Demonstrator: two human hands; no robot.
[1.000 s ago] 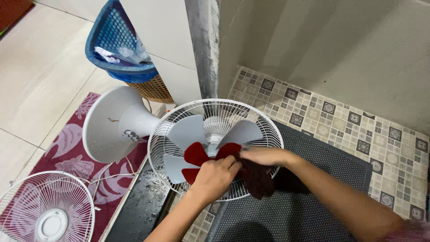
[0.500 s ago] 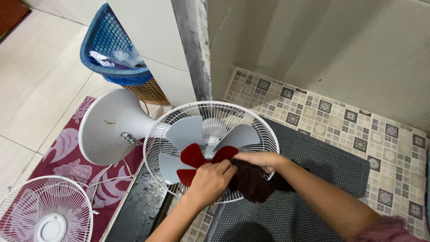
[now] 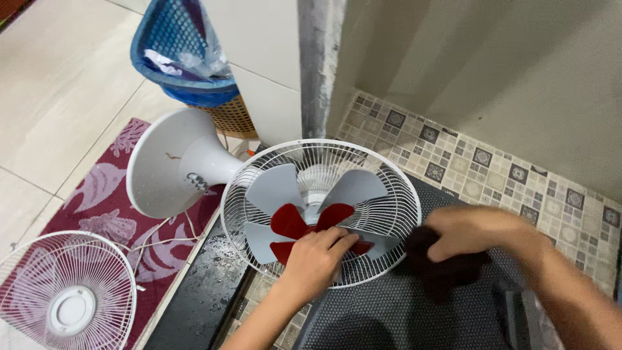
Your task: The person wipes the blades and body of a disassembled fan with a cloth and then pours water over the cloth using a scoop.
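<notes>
Two bare hands work over a white fan head lying face-up at the middle of the scene, its rear grille holding pale grey blades and a smaller red blade piece. The left hand rests on the near part of the fan, fingers curled together and pressing down on the red piece and the hub. The right hand, blurred, is just right of the grille; its fingers are bent around a dark maroon cloth, which hangs onto the black rubber mat. No package or label can be read here. Far left stands a blue mesh basket lined with a plastic bag, on a woven wicker base. The fan's round white stand lies on a maroon patterned rug, and a loose white front grille lies near left.
</notes>
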